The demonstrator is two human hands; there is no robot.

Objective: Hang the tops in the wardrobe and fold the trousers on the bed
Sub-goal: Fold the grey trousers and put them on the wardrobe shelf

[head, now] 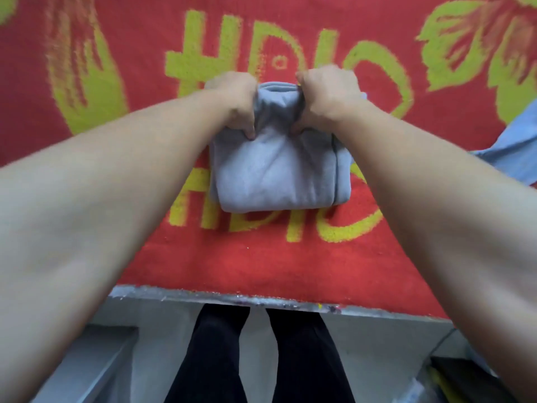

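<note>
Looking down through the head camera, I have my left hand (232,103) and my right hand (328,97) both on the grey trousers (276,175). The trousers lie folded into a thick, roughly square bundle on the red blanket (261,266), near the middle of what I can see of it. They cover part of the lower row of yellow letters (343,228) woven into the blanket.

Both hands grip the raised fold at the end of the bundle farthest from the blanket's near hem. My left fingers are curled over that fold, and my left thumb (250,134) presses down onto the cloth. My right fingers are clamped round the fold the same way, with the thumb tip against the cloth. The hands sit close together, a bunched ridge of grey cloth between them. They are a little blurred, so I cannot make out each finger. The rest of the bundle lies flat on the blanket, with a seam running down its right side.

Towards the blanket's right side a blue garment (511,146) lies on it, apart from the trousers and partly behind my right forearm. Just below the blanket's near hem runs the grey edge of the bed (203,295). Below that are my legs (220,359), in black, on a pale floor (377,359).
</note>
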